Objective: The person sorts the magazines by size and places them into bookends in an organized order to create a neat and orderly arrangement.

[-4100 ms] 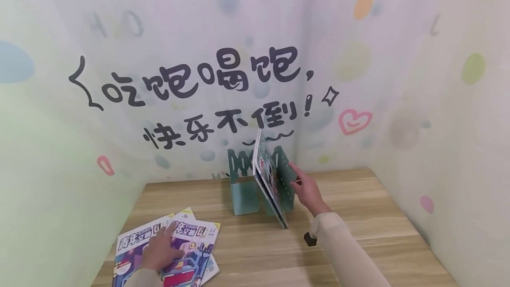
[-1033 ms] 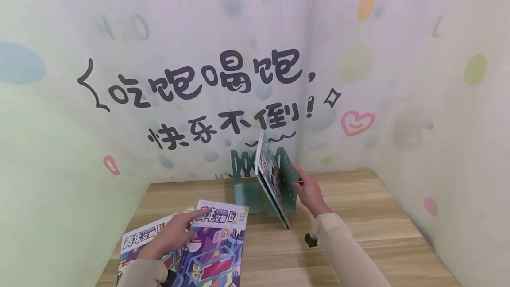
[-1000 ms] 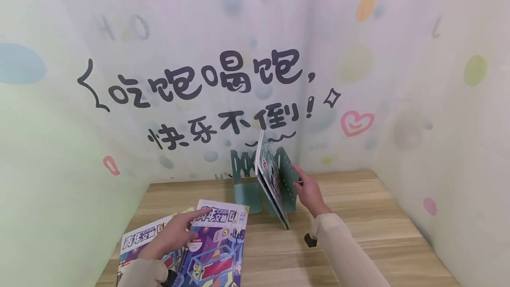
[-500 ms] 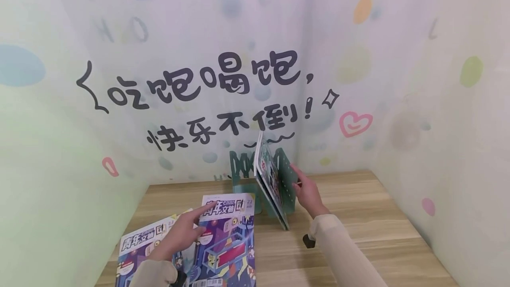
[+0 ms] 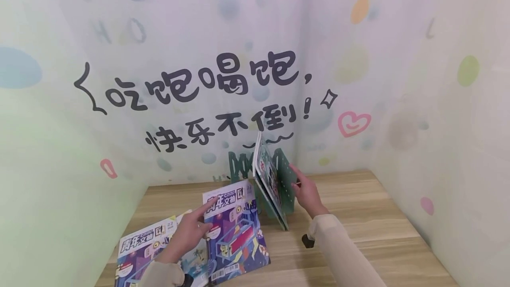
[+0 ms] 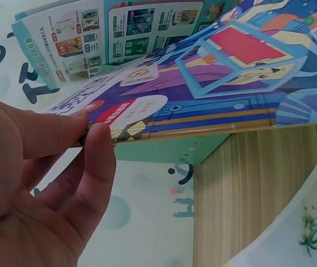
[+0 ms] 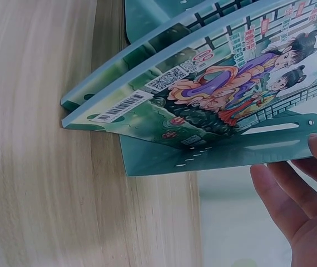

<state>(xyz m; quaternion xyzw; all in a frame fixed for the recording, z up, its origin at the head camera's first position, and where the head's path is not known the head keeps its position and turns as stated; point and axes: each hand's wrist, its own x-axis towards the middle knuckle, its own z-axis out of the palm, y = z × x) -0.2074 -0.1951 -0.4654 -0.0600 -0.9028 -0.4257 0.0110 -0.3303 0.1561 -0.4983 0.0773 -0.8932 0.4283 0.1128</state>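
Observation:
With thumb and fingers, my left hand (image 5: 186, 234) pinches the left edge of a purple-covered magazine (image 5: 239, 238). The left wrist view shows that magazine (image 6: 225, 105) raised and tilted, its face towards the bookend. My right hand (image 5: 308, 194) holds the right end plate of a green metal bookend (image 5: 287, 185); in the right wrist view the thumb is on one side of the plate (image 7: 219, 156) and the fingers on the other. A few magazines (image 5: 267, 180) stand leaning inside the bookend. Its left part is mostly hidden behind the held magazine.
More magazines (image 5: 135, 251) lie overlapping at the table's left front, one with the same purple cover. The wooden table (image 5: 346, 234) meets printed walls (image 5: 191, 21) at the back and sides.
My left hand has drawn the purple magazine off the pile, right and forward towards the bookend, and it now tilts. My right hand has stayed at the end plate.

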